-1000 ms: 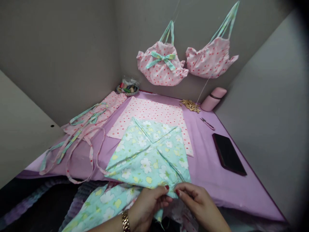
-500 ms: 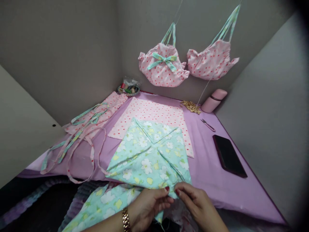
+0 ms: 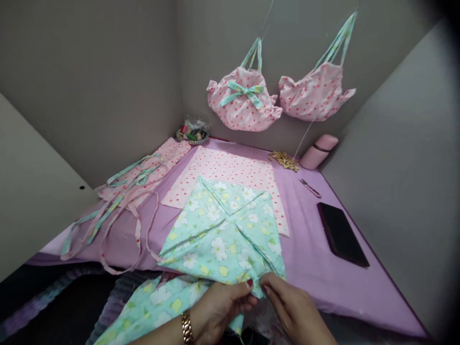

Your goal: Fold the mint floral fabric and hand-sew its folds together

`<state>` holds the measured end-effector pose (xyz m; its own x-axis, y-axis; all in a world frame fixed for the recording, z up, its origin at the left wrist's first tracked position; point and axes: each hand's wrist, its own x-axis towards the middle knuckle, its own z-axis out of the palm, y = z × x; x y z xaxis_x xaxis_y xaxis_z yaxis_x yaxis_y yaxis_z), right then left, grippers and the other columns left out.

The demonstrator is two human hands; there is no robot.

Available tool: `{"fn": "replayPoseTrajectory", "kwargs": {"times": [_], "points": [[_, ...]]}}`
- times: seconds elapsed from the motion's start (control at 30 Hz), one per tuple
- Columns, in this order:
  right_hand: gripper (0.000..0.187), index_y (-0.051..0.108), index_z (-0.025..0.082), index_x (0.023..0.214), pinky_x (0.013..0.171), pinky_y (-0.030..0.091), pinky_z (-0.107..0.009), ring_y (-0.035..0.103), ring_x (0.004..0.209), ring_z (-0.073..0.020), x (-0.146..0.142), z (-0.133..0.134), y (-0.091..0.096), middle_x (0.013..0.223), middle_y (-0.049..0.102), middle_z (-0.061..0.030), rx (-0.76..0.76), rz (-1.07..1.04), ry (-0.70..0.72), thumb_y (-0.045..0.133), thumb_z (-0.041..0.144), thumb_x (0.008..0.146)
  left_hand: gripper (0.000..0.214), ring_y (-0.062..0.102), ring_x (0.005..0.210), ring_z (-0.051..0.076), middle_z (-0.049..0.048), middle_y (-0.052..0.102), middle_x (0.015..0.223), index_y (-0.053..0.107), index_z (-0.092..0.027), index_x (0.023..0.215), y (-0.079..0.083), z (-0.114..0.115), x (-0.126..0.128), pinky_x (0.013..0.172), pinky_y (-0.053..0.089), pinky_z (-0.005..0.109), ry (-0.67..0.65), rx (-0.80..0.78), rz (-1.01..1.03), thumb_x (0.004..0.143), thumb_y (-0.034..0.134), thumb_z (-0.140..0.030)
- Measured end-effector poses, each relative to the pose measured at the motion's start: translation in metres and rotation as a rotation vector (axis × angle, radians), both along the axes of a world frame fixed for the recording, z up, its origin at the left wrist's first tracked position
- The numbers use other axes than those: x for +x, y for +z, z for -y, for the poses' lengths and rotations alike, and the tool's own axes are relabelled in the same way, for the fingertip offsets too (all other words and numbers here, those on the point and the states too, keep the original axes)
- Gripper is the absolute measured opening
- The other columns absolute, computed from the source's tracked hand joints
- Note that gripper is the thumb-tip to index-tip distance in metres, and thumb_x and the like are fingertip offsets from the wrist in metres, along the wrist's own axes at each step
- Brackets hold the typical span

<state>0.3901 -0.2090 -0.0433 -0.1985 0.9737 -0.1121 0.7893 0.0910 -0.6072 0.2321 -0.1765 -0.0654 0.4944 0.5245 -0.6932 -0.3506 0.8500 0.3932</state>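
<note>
A mint-green floral fabric piece (image 3: 219, 247) with pressed diagonal folds lies at the front of the table, its near corner hanging over the edge. My left hand (image 3: 224, 306), with a gold bracelet on the wrist, pinches that near edge between thumb and fingers. Close beside it on the right, my right hand (image 3: 287, 299) is closed on the same corner with thumb and forefinger; whether a needle is between them cannot be made out. More floral cloth (image 3: 158, 299) drapes over my lap under the left forearm. Beneath the floral piece lies pink dotted fabric (image 3: 230, 165).
Pink dotted cloth with straps (image 3: 143, 177) lies at left. A basket of sewing items (image 3: 194, 136) sits in the back corner. At right are thread snips (image 3: 309, 188), a dark phone (image 3: 341, 234), a pink flask (image 3: 319, 151) and peanuts (image 3: 283, 160). Two dotted bags (image 3: 247, 112) hang above.
My right hand has shifted slightly downward at the fabric corner, its fingers still closed. The left hand keeps its hold. The whole view has dropped by a few pixels.
</note>
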Motion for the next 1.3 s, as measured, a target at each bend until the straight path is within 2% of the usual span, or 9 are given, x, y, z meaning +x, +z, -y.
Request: {"fn": "replayPoseTrajectory", "kwargs": {"times": [0.3, 0.4, 0.53, 0.7, 0.77, 0.9, 1.13, 1.23, 1.3], "points": [[0.02, 0.042, 0.022, 0.077, 0.053, 0.04, -0.021, 0.054, 0.056, -0.0135, -0.013, 0.003, -0.011, 0.063, 0.054, 0.0022, 0.139, 0.008, -0.036, 0.029, 0.022, 0.092, 0.012, 0.057, 0.056, 0.01, 0.0046, 0.064, 0.062, 0.067, -0.005, 0.071, 0.001, 0.0, 0.003, 0.063, 0.044, 0.02, 0.028, 0.006, -0.006, 0.067, 0.07, -0.015], [0.014, 0.041, 0.022, 0.089, 0.053, 0.042, -0.022, 0.058, 0.058, -0.0151, -0.018, 0.003, -0.016, 0.066, 0.057, 0.0009, 0.169, 0.011, -0.067, 0.028, 0.02, 0.092, 0.015, 0.056, 0.055, 0.009, 0.0037, 0.064, 0.063, 0.067, -0.006, 0.072, 0.001, 0.0, 0.004, 0.061, 0.043, 0.02, 0.04, 0.022, 0.022, 0.064, 0.073, -0.016], [0.019, 0.04, 0.021, 0.102, 0.054, 0.045, -0.024, 0.061, 0.06, -0.0163, -0.018, 0.003, -0.018, 0.069, 0.06, -0.0009, 0.209, 0.037, -0.067, 0.025, 0.015, 0.091, 0.027, 0.053, 0.055, 0.009, 0.0029, 0.062, 0.061, 0.066, -0.006, 0.072, -0.001, 0.001, 0.005, 0.061, 0.041, 0.02, 0.053, 0.056, 0.038, 0.056, 0.079, -0.023], [0.016, 0.047, 0.023, 0.103, 0.066, 0.048, -0.029, 0.06, 0.077, -0.0192, -0.014, 0.002, -0.009, 0.085, 0.059, -0.0056, 0.445, 0.176, -0.005, 0.037, 0.021, 0.091, 0.038, 0.051, 0.056, 0.01, 0.0033, 0.062, 0.065, 0.065, -0.007, 0.073, -0.007, 0.003, 0.008, 0.059, 0.038, 0.022, 0.077, 0.126, 0.046, 0.047, 0.082, -0.029], [0.013, 0.05, 0.023, 0.098, 0.067, 0.048, -0.03, 0.059, 0.08, -0.02, -0.017, 0.0, -0.005, 0.087, 0.058, -0.0057, 0.471, 0.22, 0.029, 0.039, 0.021, 0.09, 0.032, 0.049, 0.055, 0.01, 0.0019, 0.059, 0.062, 0.063, -0.008, 0.068, -0.008, 0.004, 0.009, 0.058, 0.036, 0.022, 0.1, 0.173, 0.045, 0.049, 0.08, -0.027], [0.019, 0.048, 0.022, 0.077, 0.056, 0.046, -0.027, 0.058, 0.068, -0.0181, -0.026, -0.004, -0.01, 0.074, 0.055, -0.003, 0.432, 0.304, 0.031, 0.035, 0.016, 0.09, 0.024, 0.046, 0.053, 0.009, 0.0004, 0.055, 0.058, 0.061, -0.009, 0.066, -0.01, 0.006, 0.01, 0.057, 0.034, 0.022, 0.082, 0.223, 0.018, 0.056, 0.075, -0.027], [0.014, 0.048, 0.022, 0.077, 0.047, 0.044, -0.023, 0.058, 0.059, -0.0158, -0.021, -0.016, -0.011, 0.072, 0.056, -0.0011, 0.385, 0.402, 0.175, 0.042, 0.013, 0.085, 0.033, 0.046, 0.056, 0.009, 0.002, 0.058, 0.068, 0.064, -0.009, 0.084, -0.016, 0.004, 0.01, 0.059, 0.034, 0.023, 0.069, 0.252, 0.004, 0.057, 0.075, -0.026], [0.02, 0.048, 0.022, 0.069, 0.048, 0.043, -0.024, 0.056, 0.058, -0.0164, -0.023, -0.019, -0.006, 0.068, 0.055, -0.0013, 0.444, 0.399, 0.192, 0.038, 0.009, 0.082, 0.025, 0.044, 0.053, 0.009, -0.0005, 0.055, 0.06, 0.063, -0.011, 0.073, -0.012, 0.004, 0.011, 0.055, 0.031, 0.022, 0.09, 0.221, -0.007, 0.055, 0.075, -0.024], [0.024, 0.052, 0.021, 0.07, 0.049, 0.042, -0.026, 0.056, 0.06, -0.0176, -0.029, -0.016, -0.005, 0.069, 0.058, -0.0036, 0.553, 0.329, 0.239, 0.034, 0.01, 0.082, 0.019, 0.042, 0.052, 0.01, -0.0018, 0.052, 0.056, 0.06, -0.014, 0.063, -0.007, 0.004, 0.012, 0.054, 0.031, 0.023, 0.124, 0.196, 0.012, 0.053, 0.075, -0.02]]}}
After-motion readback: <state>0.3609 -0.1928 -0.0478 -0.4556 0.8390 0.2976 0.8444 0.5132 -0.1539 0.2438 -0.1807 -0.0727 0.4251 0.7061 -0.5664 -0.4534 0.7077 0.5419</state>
